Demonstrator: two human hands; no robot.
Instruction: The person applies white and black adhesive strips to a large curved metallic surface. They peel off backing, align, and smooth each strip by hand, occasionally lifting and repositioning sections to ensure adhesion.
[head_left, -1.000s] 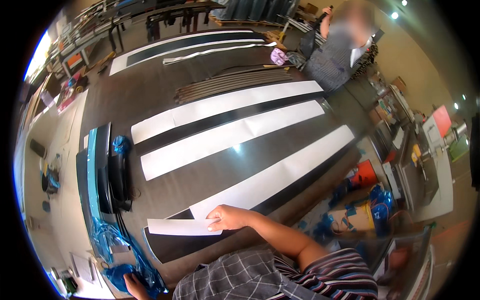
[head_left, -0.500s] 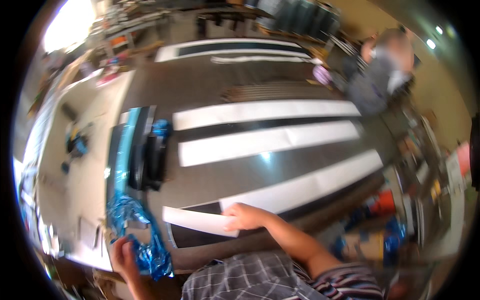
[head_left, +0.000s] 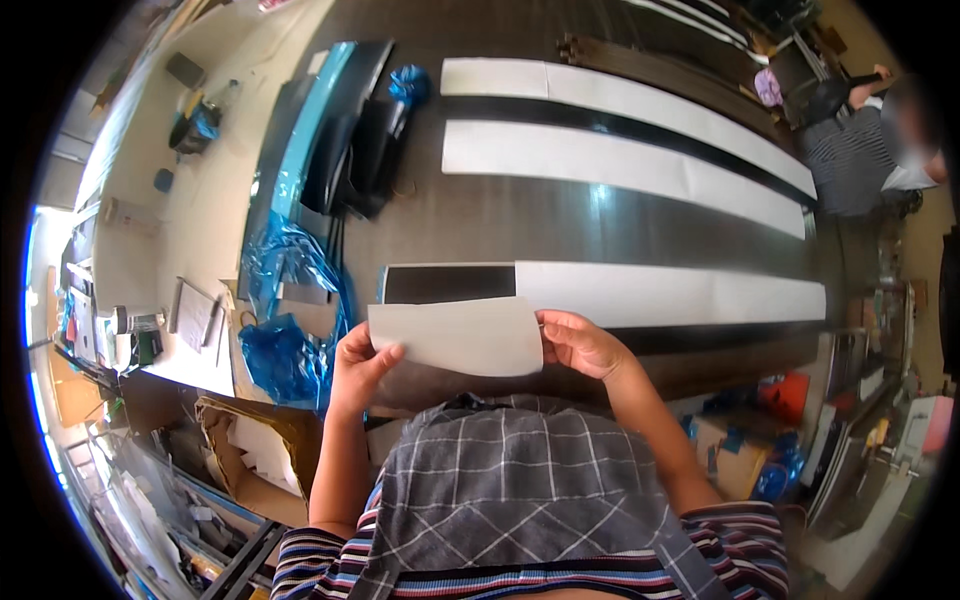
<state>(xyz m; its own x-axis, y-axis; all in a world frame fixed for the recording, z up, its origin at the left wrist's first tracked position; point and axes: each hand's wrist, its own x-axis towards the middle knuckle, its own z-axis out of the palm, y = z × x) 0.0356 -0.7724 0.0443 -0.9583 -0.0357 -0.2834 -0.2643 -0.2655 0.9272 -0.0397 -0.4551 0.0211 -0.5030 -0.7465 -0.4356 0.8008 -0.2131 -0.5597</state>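
Note:
A short white paper sheet is held level in front of my apron by both hands. My left hand grips its left end, thumb on top. At the right end, the fingers of my right hand pinch the edge. Just beyond the sheet lies a dark strip, bare at its left part. A long white paper strip covers the rest of it, reaching far to the right. Crumpled blue plastic film hangs at the table's left edge, near my left hand.
Two more white strips lie farther back on the dark table. Dark panels with blue film are stacked at left. A cardboard box stands below left. Another person is at the far right end.
My left hand has come in from the blue film and taken the sheet's left end. The sheet has been drawn closer to my body. My view has tilted downward.

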